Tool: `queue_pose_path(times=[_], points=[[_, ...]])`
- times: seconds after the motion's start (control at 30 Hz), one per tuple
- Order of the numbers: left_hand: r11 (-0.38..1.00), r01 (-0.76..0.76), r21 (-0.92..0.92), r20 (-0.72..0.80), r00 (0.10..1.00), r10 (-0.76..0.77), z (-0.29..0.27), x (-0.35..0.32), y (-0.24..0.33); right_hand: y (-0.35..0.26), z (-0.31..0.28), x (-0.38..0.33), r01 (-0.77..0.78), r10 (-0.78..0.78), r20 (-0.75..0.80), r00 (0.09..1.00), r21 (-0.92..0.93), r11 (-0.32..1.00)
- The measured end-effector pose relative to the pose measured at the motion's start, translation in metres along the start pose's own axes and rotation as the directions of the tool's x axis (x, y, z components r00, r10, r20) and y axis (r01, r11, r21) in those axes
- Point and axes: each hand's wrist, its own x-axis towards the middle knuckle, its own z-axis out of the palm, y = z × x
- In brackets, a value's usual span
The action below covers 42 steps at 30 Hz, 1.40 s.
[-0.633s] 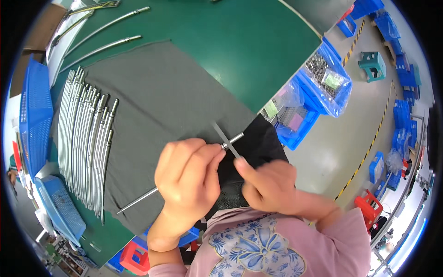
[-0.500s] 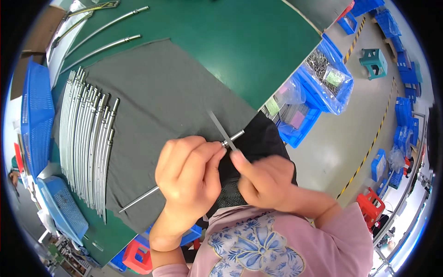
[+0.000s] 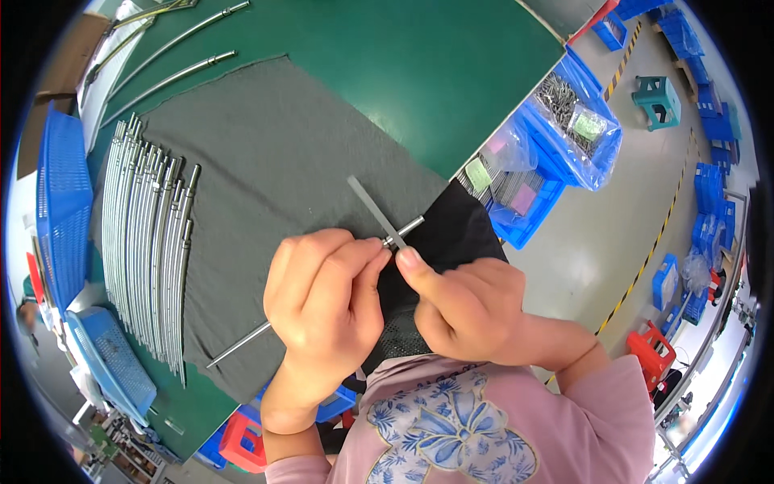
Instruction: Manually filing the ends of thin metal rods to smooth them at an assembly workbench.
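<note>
File (image 3: pixel 376 211) tilted further since earlier frame; right hand (image 3: pixel 476 310) grasps it, left hand (image 3: pixel 322 298) clenches rod (image 3: pixel 242 345). Rod pile (image 3: pixel 149 242) left, untouched.

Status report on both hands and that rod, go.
Left hand gripping thin metal rod near its tip. Right hand holding flat grey file across rod end. Nothing blocking; rod bundle lies apart on grey mat.
</note>
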Motion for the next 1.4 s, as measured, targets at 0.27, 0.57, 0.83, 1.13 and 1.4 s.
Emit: queue_pose_path(times=[0.27, 0.57, 0.83, 1.13, 1.4], points=[[1.0, -0.013, 0.004, 0.006, 1.0, 0.013, 0.0, 0.0, -0.001, 0.008, 0.01, -0.009, 0.058, -0.059, -0.074, 0.996, -0.018, 0.998], [1.0, 0.0, 0.012, 0.019, 1.0, 0.0, -0.001, -0.001, 0.001, 0.02, 0.024, -0.01, 0.112, -0.106, -0.124, 0.987, 0.049, 0.992], [1.0, 0.003, -0.005, 0.025, 1.0, -0.003, -0.001, -0.002, 0.002, 0.023, 0.027, -0.012, 0.163, -0.155, -0.123, 0.98, 0.058, 0.985], [1.0, 0.007, 0.011, 0.01, 1.0, -0.007, -0.002, -0.001, 0.001, 0.008, 0.01, 0.001, 0.029, -0.028, -0.022, 0.999, 0.036, 0.999], [1.0, -0.007, 0.013, 0.001, 1.0, 0.007, 0.0, 0.0, 0.0, 0.009, 0.005, -0.002, 0.026, -0.025, -0.007, 1.0, 0.033, 0.999]])
